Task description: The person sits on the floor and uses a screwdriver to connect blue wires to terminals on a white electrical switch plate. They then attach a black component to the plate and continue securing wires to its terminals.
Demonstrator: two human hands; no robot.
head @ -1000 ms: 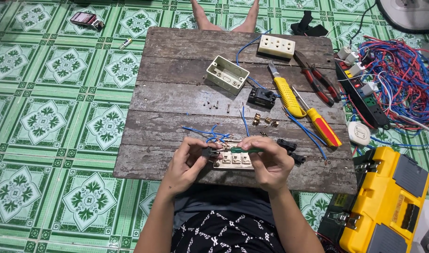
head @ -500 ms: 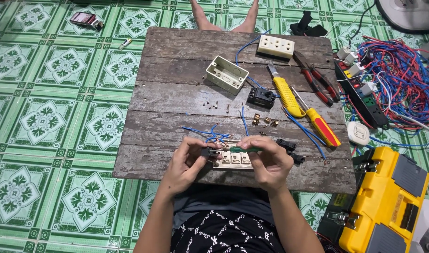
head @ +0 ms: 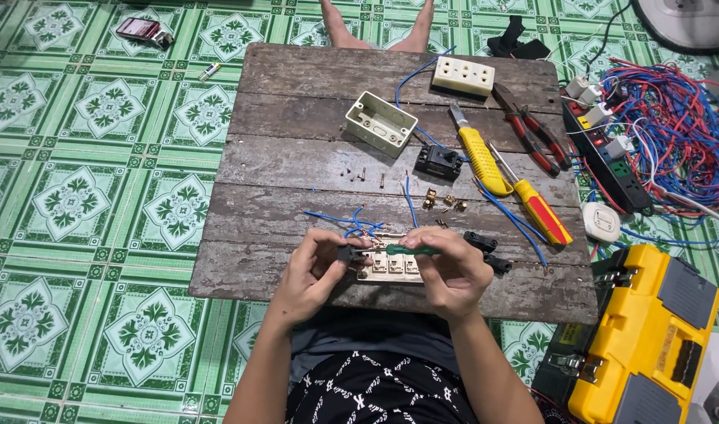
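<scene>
My left hand (head: 316, 271) pinches a small black switch module (head: 347, 254) with blue wires (head: 352, 224) running from it. My right hand (head: 450, 271) grips a thin green-handled screwdriver (head: 409, 250) whose tip points left at that module. Under both hands a cream switch plate (head: 391, 267) lies on the near edge of a weathered wooden board (head: 297, 157). Two more black modules (head: 485, 250) rest just right of my right hand.
Farther back on the board lie a cream junction box (head: 381, 123), a cream socket block (head: 464, 75), a yellow utility knife (head: 482, 152), red pliers (head: 528, 129), a red-yellow screwdriver (head: 538, 207) and loose screws. A yellow toolbox (head: 642, 338) and tangled wires (head: 673, 118) sit right.
</scene>
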